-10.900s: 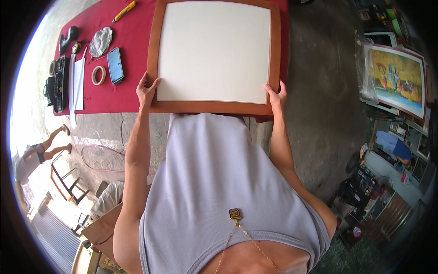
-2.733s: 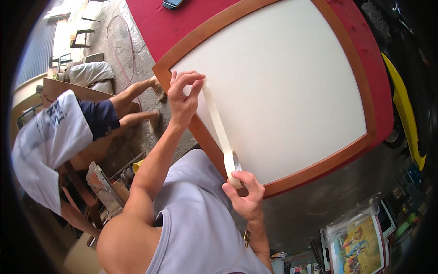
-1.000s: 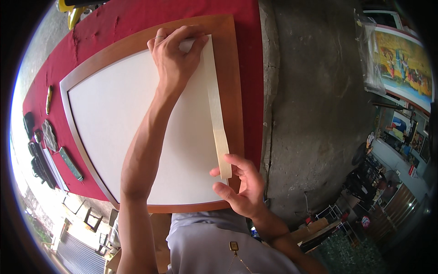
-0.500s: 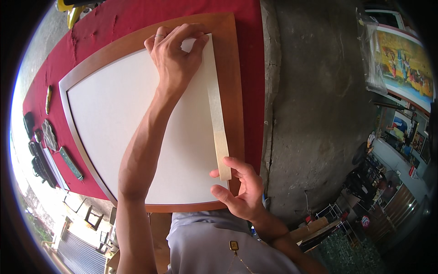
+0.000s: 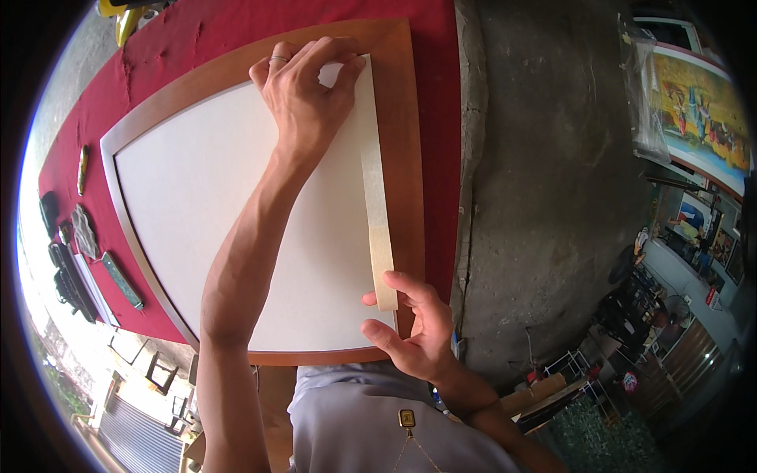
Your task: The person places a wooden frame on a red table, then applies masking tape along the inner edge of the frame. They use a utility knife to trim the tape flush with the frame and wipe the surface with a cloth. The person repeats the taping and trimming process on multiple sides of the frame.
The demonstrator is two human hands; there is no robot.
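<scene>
A long pale strip of masking tape (image 5: 377,197) runs along the right side of a white panel (image 5: 229,197) set in a brown wooden frame (image 5: 406,158). At its far end, my left hand (image 5: 307,87) is closed, thumb and index finger pinching the tape by the frame's far right corner. Near the close end, my right hand (image 5: 418,323) has the tape between its index finger and a finger behind it. The right thumb stands apart from the tape. Part of the panel is hidden under my left forearm.
The frame lies on a red cloth-covered table (image 5: 438,118). Along the left lie a green box cutter (image 5: 122,280), a yellow-handled tool (image 5: 82,169) and several dark items. Grey concrete floor (image 5: 544,197) spans the right, with a colourful painting (image 5: 702,110) beyond.
Both hands keep their hold on the tape and have hardly moved. The whole view has shifted very slightly.
</scene>
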